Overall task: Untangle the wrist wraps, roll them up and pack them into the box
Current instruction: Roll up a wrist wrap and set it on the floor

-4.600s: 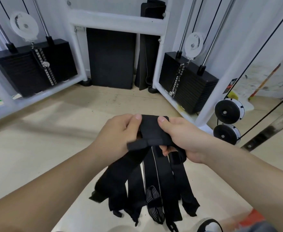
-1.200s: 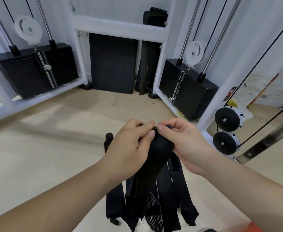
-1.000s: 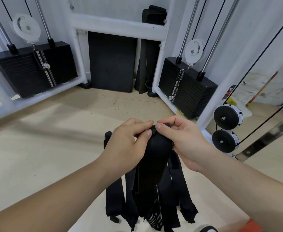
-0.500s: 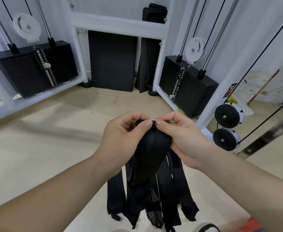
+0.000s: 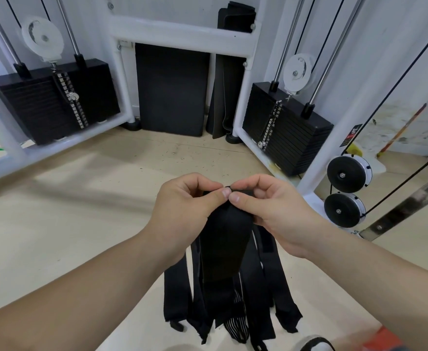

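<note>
A bundle of black wrist wraps (image 5: 224, 252) hangs in front of me above the floor, several long strips dangling down, one with white stripes near its lower end. My left hand (image 5: 182, 214) and my right hand (image 5: 271, 211) meet at the top of the bundle. Both pinch the upper edge of the front strip between thumb and curled fingers, thumbs almost touching. No box is in view.
A white cable machine frame (image 5: 182, 39) surrounds the spot, with a black weight stack at left (image 5: 53, 102) and at right (image 5: 283, 138). Black mats (image 5: 172, 87) lean at the back. Two black pulleys (image 5: 347, 191) sit at the right. A shoe (image 5: 314, 344) shows at the bottom.
My hands have closed in together at the top of the bundle and lifted it slightly. The strap end that stuck out to the left is no longer showing beside my left hand.
</note>
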`<act>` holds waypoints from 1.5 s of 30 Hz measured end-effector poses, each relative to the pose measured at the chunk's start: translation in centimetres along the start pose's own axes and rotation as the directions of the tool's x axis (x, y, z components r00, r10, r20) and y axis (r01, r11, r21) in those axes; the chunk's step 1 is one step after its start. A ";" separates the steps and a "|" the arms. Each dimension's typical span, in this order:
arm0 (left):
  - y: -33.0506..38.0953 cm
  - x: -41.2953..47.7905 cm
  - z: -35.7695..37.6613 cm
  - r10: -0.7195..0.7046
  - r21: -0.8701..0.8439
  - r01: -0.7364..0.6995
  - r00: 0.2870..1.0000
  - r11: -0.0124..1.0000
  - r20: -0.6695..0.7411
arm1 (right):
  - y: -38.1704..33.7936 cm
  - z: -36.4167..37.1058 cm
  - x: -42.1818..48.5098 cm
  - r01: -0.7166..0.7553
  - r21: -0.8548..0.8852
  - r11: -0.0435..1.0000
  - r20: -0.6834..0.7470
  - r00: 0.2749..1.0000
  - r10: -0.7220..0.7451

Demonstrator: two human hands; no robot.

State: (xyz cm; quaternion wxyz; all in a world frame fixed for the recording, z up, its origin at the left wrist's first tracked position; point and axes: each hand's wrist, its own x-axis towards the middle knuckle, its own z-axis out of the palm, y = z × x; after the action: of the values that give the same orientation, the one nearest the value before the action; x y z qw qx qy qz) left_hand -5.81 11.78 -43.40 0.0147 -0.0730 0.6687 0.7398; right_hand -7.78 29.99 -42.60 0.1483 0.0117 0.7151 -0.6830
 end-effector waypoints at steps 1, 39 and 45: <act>0.1 -0.1 0.0 -0.004 0.001 0.004 1.000 1.000 0.003 | -0.1 -0.3 0.1 -0.014 -0.050 0.999 0.027 1.000 0.015; -0.3 0.1 0.3 -0.155 0.060 0.147 0.973 0.987 0.169 | 0.1 0.6 0.1 0.167 -0.176 0.970 -0.050 0.983 -0.179; 0.0 0.5 0.2 -0.084 0.097 0.076 0.993 0.992 0.084 | 0.0 -0.1 0.1 -0.082 -0.063 0.995 0.113 0.990 0.088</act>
State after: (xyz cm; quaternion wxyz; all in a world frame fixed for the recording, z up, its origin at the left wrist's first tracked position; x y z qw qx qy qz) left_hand -6.29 11.95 -43.46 0.0772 -0.0663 0.6979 0.7089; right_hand -7.84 30.04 -42.62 0.2189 -0.0018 0.7238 -0.6544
